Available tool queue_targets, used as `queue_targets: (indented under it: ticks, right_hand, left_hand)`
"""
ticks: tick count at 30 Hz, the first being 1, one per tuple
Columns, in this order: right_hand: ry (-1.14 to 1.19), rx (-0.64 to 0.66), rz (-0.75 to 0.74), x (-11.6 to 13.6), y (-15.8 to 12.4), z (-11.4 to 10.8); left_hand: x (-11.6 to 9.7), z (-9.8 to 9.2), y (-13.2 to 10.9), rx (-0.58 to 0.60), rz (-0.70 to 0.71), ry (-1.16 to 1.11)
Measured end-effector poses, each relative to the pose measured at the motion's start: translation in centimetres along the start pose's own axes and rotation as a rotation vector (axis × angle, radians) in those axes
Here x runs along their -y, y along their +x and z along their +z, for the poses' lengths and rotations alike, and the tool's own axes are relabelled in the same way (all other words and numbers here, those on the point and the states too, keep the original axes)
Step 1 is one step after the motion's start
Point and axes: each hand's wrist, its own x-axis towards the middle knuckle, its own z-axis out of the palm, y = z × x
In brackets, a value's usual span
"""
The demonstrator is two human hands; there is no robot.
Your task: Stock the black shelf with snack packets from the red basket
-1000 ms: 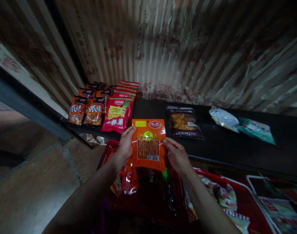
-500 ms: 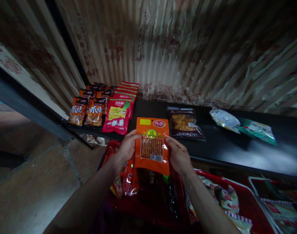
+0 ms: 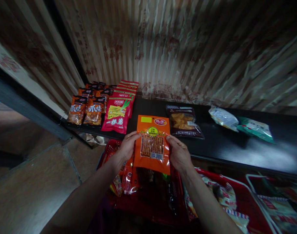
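Note:
Between my two hands an orange snack packet (image 3: 152, 164) is held up, its clear window showing brown sticks. My left hand (image 3: 127, 146) pinches the packet's left edge, thumb on the front. On the opposite edge my right hand (image 3: 179, 153) grips it the same way. Just behind the packet, on the black shelf (image 3: 199, 148), lie red snack bags (image 3: 115, 113) in an overlapping row on the left and a dark brown bag of chips (image 3: 184, 122) on the right. Below it is a red basket (image 3: 148, 208) holding several packets.
Small orange-and-black snack bags (image 3: 93, 110) stand grouped at the shelf's left end. A white bag (image 3: 223, 117) and a green bag (image 3: 255, 129) lie farther right. A second red basket (image 3: 251, 198) with packets stands low at right. Corrugated sheeting (image 3: 150, 48) backs the shelf.
The orange packet stays in both hands, tilted very slightly differently. The view has shifted a little; the shelf goods appear in the same places.

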Motion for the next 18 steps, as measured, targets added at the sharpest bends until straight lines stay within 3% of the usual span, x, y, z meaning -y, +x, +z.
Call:
queue_targets:
  ticks: [6, 15, 18]
  right_hand:
    - [-0.031, 0.064, 0.014, 0.5, -0.5, 0.1]
    - [-0.189, 0.368, 0.204, 0.7, -2.4, -1.2]
    - [-0.205, 0.402, 0.229, 0.3, -2.7, -1.7]
  left_hand:
    - [0.0, 0.2, 0.3, 0.012, 0.041, -0.02]
    - [-0.8, 0.1, 1.3, -0.035, 0.135, -0.107]
    - [-0.9, 0.3, 1.4, -0.054, 0.141, -0.125]
